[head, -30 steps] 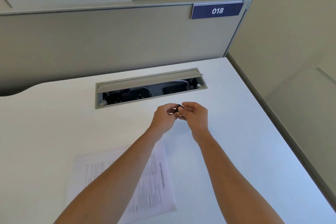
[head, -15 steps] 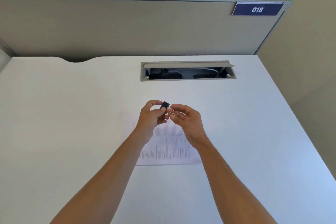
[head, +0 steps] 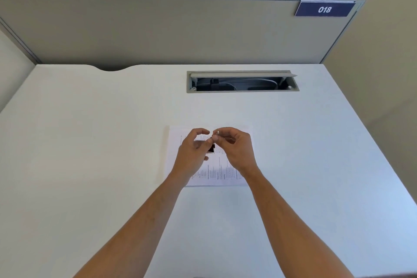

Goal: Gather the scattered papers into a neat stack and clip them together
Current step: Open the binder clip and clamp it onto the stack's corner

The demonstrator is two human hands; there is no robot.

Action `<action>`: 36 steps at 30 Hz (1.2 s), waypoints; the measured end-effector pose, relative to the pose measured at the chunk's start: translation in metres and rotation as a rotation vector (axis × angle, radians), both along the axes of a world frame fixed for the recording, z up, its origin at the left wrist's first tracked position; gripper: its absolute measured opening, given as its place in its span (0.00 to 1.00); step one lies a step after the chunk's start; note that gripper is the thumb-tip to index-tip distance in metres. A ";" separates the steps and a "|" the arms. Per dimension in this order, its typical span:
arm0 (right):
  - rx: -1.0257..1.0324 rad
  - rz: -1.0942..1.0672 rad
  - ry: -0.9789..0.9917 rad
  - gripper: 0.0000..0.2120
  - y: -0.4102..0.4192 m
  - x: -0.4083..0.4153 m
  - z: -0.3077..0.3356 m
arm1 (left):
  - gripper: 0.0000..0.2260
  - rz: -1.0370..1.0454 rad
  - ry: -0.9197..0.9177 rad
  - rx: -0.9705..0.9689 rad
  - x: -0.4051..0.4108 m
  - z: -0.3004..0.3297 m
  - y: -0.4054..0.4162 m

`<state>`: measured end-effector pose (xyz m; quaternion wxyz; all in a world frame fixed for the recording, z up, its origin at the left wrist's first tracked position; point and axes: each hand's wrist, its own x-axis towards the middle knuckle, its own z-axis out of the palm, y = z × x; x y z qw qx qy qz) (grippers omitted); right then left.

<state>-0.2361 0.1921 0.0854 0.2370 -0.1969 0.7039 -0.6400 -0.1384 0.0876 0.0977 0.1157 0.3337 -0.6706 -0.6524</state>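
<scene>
A stack of printed papers [head: 216, 171] lies flat on the white desk [head: 90, 142], its edges lined up. Both hands hover just above its far half. A small black binder clip [head: 211, 148] hangs between them. My right hand [head: 234, 149] pinches the clip's silver wire handles between thumb and fingers. My left hand [head: 194, 151] touches the clip's black body with its thumb and fingertips. The clip is off the paper. Parts of the stack are hidden under my hands and forearms.
A cable tray [head: 242, 82] with its flap raised is set into the desk beyond the papers. A grey partition [head: 158, 29] with a blue "018" sign [head: 325, 9] closes the far edge. The desk drops off at the right.
My view has swung so the papers sit centred under my hands. The clip has turned from lying level between the hands to hanging down, its handles now in my right fingers.
</scene>
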 end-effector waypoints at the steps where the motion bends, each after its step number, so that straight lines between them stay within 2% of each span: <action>1: 0.017 0.012 0.023 0.04 -0.001 0.001 0.000 | 0.05 0.013 0.002 -0.115 0.002 0.000 -0.001; 3: 0.043 0.030 0.061 0.05 -0.002 0.004 0.001 | 0.02 0.072 0.050 -0.260 0.005 0.003 -0.003; 5: 0.044 0.040 0.077 0.05 -0.004 0.007 0.001 | 0.04 0.105 0.093 -0.345 0.008 0.011 -0.004; 7: 0.039 0.046 0.073 0.05 -0.006 0.009 0.002 | 0.07 0.067 0.097 -0.387 0.009 0.018 -0.006; 10: 0.067 0.062 0.097 0.06 -0.008 0.012 0.003 | 0.05 -0.011 0.063 -0.445 0.011 0.022 -0.008; 13: 0.117 0.078 0.163 0.06 -0.010 0.013 0.003 | 0.05 -0.004 0.041 -0.511 0.012 0.021 -0.009; 17: 0.198 0.098 0.297 0.05 -0.009 0.013 0.002 | 0.05 -0.008 -0.004 -0.456 0.013 0.026 -0.010; 21: 0.199 0.126 0.327 0.04 -0.008 0.016 0.004 | 0.06 0.003 -0.065 -0.373 0.011 0.032 -0.008; 32: 0.151 0.142 0.281 0.04 -0.010 0.019 0.000 | 0.08 0.005 -0.155 -0.281 0.008 0.025 -0.017; 36: 0.068 0.105 0.165 0.02 -0.010 0.016 -0.003 | 0.08 0.029 -0.137 -0.189 0.010 0.025 -0.023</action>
